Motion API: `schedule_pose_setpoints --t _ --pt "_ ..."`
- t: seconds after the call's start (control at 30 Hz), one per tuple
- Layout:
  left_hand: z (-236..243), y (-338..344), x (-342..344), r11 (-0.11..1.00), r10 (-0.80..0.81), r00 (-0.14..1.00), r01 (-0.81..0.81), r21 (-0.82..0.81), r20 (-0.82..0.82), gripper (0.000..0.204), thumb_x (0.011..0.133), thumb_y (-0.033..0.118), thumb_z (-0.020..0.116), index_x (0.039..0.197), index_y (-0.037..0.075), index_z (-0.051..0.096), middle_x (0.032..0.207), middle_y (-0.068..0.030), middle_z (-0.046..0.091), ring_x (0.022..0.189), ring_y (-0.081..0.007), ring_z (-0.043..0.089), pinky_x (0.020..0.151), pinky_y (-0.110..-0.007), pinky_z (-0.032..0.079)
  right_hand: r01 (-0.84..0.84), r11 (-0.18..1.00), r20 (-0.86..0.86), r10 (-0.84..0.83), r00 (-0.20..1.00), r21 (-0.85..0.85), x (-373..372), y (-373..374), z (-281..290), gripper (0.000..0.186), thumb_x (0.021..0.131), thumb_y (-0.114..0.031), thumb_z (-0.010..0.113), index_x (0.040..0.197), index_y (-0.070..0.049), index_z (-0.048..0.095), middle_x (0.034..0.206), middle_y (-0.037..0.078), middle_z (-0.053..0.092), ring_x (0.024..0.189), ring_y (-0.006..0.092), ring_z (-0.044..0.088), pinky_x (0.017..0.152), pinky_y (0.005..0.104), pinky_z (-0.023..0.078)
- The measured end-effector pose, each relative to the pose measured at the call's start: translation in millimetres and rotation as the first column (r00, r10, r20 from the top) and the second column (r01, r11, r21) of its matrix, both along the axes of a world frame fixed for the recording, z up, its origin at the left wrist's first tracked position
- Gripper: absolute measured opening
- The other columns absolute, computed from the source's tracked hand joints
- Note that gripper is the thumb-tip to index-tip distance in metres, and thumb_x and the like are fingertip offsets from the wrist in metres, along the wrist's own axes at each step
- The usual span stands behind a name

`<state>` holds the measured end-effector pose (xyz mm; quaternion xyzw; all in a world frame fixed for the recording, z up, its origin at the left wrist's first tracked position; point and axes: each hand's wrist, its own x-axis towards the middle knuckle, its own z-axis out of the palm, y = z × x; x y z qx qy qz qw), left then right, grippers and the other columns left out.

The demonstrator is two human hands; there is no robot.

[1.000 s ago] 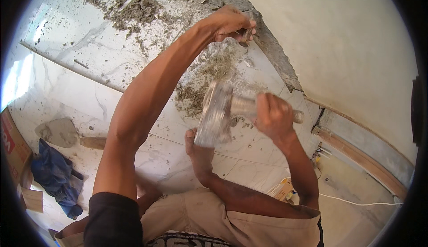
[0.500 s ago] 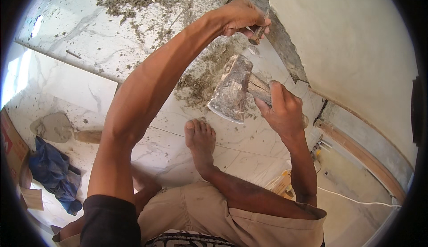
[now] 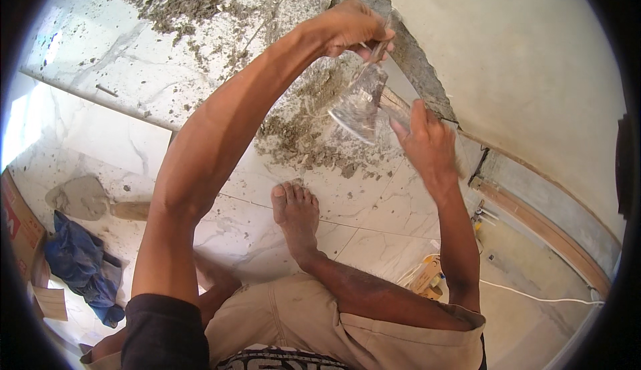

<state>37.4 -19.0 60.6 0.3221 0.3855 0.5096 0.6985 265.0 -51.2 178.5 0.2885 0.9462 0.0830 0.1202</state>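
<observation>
My left hand (image 3: pixel 354 28) pinches a short metal chisel (image 3: pixel 379 51) with its fingers, holding it beside the rough grey strip (image 3: pixel 417 63) at the foot of the wall. An axe is gripped by its wooden handle in my right hand (image 3: pixel 431 146). The broad, mortar-smeared axe head (image 3: pixel 362 103) is blurred by motion. Its blunt back is at the lower end of the chisel; whether they touch I cannot tell. Crumbled mortar (image 3: pixel 314 130) lies on the white marbled tiles below.
A trowel (image 3: pixel 79 198) and a crumpled blue cloth (image 3: pixel 80 263) lie at the left by a cardboard box (image 3: pixel 20 226). More rubble (image 3: pixel 193 3) covers the tiles at the far left. The plastered wall (image 3: pixel 507 56) rises on the right. A white cable (image 3: pixel 534 299) crosses the floor, lower right.
The axe has swung up and away from me, bringing its head to the chisel. My right hand moved slightly with it; my left hand stays nearly in place.
</observation>
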Motion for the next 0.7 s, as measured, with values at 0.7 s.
schedule_pose_setpoints --t 0.7 --pt "-18 -10 -8 0.997 0.082 0.994 -0.081 0.019 -0.070 0.023 0.094 0.021 0.066 0.096 -0.002 0.070 0.092 -0.0113 0.070 0.088 -0.0196 0.065 0.076 -0.035 0.058 -0.147 0.981 -0.144 0.128 0.981 -0.126 -5 -35 8 0.039 0.079 -0.026 0.078 0.096 0.000 0.054 0.071 0.014 0.058 0.056 0.0314 0.062 0.049 0.0387 0.051"
